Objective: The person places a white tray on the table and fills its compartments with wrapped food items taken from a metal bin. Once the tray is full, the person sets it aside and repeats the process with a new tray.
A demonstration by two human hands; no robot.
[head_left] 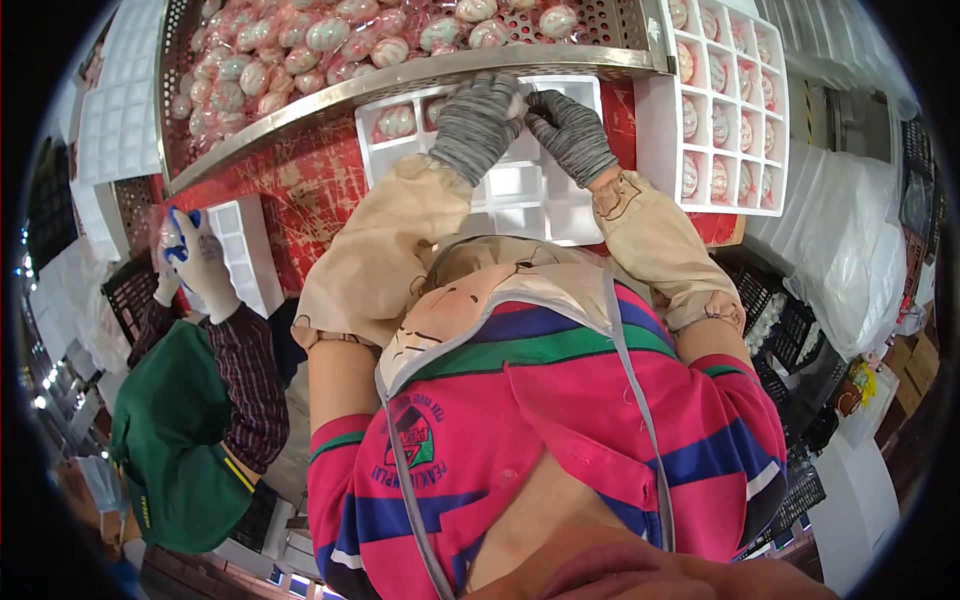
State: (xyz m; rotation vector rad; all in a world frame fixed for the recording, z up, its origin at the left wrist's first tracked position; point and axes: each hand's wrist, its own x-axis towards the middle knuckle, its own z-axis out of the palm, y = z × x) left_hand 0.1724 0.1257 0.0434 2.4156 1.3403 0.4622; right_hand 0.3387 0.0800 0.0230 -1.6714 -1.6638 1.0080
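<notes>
A white foam tray point(515, 185) with square compartments lies in front of me on the red table. A plastic-wrapped egg point(396, 121) sits in its far left compartment, and another shows partly beside it. My left hand point(474, 128), in a grey knitted glove, is over the tray's far row with its fingers curled. Between both hands a bit of a wrapped egg point(517, 106) shows, mostly hidden by the gloves. My right hand point(570, 137), gloved alike, has its fingertips pinched together at the side of that egg.
A perforated metal bin point(420, 62) heaped with wrapped eggs borders the table's far side. At right stands a filled foam tray point(735, 110) on a stack. A co-worker's gloved hand point(200, 262) holds a wrapped item at left, near another foam tray point(245, 250). Clear plastic bags point(840, 250) lie right.
</notes>
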